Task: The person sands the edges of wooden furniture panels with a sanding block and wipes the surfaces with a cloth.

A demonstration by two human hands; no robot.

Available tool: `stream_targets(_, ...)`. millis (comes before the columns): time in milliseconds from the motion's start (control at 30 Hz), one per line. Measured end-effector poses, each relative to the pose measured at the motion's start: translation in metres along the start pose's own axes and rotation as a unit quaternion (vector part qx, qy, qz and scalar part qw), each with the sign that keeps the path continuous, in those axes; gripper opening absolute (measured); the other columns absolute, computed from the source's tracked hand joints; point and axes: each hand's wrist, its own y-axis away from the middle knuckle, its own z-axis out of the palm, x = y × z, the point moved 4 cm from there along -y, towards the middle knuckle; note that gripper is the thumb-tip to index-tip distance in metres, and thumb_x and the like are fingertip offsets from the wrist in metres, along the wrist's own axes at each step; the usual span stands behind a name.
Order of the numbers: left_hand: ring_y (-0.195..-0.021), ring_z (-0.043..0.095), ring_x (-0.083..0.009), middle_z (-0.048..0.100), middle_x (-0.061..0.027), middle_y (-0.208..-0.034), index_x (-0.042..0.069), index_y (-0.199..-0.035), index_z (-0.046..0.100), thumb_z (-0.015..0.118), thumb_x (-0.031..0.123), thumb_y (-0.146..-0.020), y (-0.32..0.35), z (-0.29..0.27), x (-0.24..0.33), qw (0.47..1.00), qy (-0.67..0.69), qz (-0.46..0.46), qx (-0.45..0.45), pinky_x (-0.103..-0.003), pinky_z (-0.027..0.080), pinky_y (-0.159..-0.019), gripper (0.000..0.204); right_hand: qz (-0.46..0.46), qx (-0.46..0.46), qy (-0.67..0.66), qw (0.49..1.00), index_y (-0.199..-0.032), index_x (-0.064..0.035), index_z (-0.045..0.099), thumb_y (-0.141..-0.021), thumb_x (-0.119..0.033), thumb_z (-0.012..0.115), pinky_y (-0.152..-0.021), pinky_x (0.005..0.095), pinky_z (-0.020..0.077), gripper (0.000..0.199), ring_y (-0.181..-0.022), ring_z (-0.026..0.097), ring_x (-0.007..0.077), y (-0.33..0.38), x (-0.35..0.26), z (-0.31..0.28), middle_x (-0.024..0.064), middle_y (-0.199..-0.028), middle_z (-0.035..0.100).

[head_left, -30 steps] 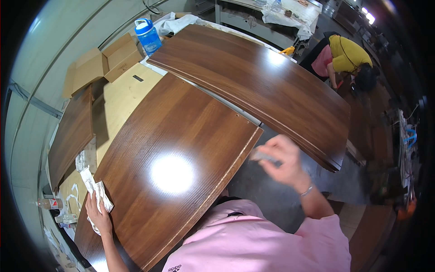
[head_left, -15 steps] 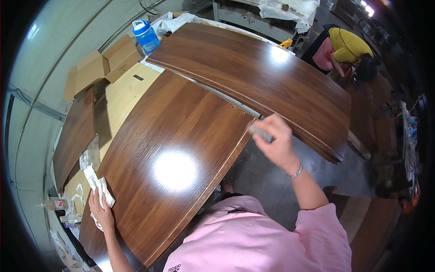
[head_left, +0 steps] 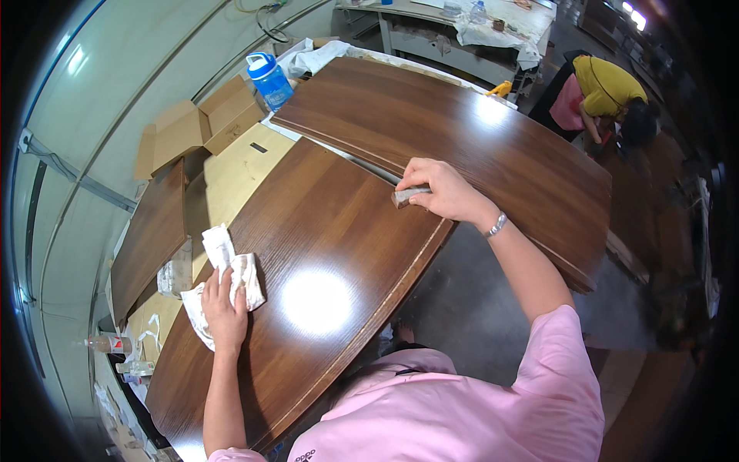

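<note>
Clock read from the middle of the view, 12 at the far side

Between 8 and 9: clear plastic bottle (head_left: 112,343), lying down, well apart from both hands

9: leaning board (head_left: 150,239), brown, tilted; past it at 10, open cardboard box (head_left: 178,132)

8: left hand (head_left: 225,319), palm down over a crumpled white cloth (head_left: 248,277), fingers nearly straight, thumb to their right; cannot tell whether they pinch a fold or only press. Cloth lies across the near board's left edge, partly on its face. Advice: keep the cloth folded into a smooth pad under the fingers, pressure even, a clean side down, so no grit drags over the shine

11: blue water bottle (head_left: 271,85), upright, out of arm's way

Middle, running from about 7 up to 11 and 2: near board (head_left: 323,208), brown wood grain, face up, bright glare below centre; rough pale line along its right-hand edge. Advice: tilt the head to shift that glare, as marks could hide in it

Between 1 and 2: small block (head_left: 408,196), greyish, over the near board's far right corner; contact with the wood hard to tell. Advice: level, light touch, since a tipped corner could scratch

2: right hand (head_left: 443,192), thumb and fingertips closed round the small block, wrist raised. Loose wrist probably helps

11 to 3, beyond: far board (head_left: 493,154), across a narrow gap; mind knuckles on its edge

2, further out: co-worker (head_left: 612,81), yellow top, bent over, clear of this reach
</note>
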Motion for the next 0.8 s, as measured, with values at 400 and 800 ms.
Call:
stream_targets(400, -0.123, 0.050, -0.0386, 0.055, -0.0190, -0.134, 0.005, -0.126, 0.061, 0.064, 0.020, -0.087, -0.003, -0.008, 0.011, 1.000, 0.005, -0.012, 0.013, -0.049, 0.037, -0.106, 0.042, -0.053, -0.044, -0.046, 0.997, -0.101, -0.0044, 0.076, -0.077, -0.004, 0.075, -0.087, 0.0373, 0.0513, 0.024, -0.095, 0.065, 0.0284, -0.208, 0.032, 0.075, 0.0103, -0.098, 0.068)
stream_targets(800, -0.122, 0.051, -0.0394, 0.057, -0.0192, -0.133, 0.005, -0.122, 0.064, 0.068, 0.021, -0.084, -0.006, -0.010, 0.011, 0.999, 0.017, -0.016, 0.025, -0.049, 0.038, -0.105, 0.041, -0.029, -0.084, -0.101, 0.991, -0.102, -0.0013, 0.075, -0.079, 0.000, 0.070, -0.081, 0.0306, 0.0501, 0.024, -0.089, 0.063, 0.0179, -0.195, 0.046, 0.066, 0.0062, -0.095, 0.066)
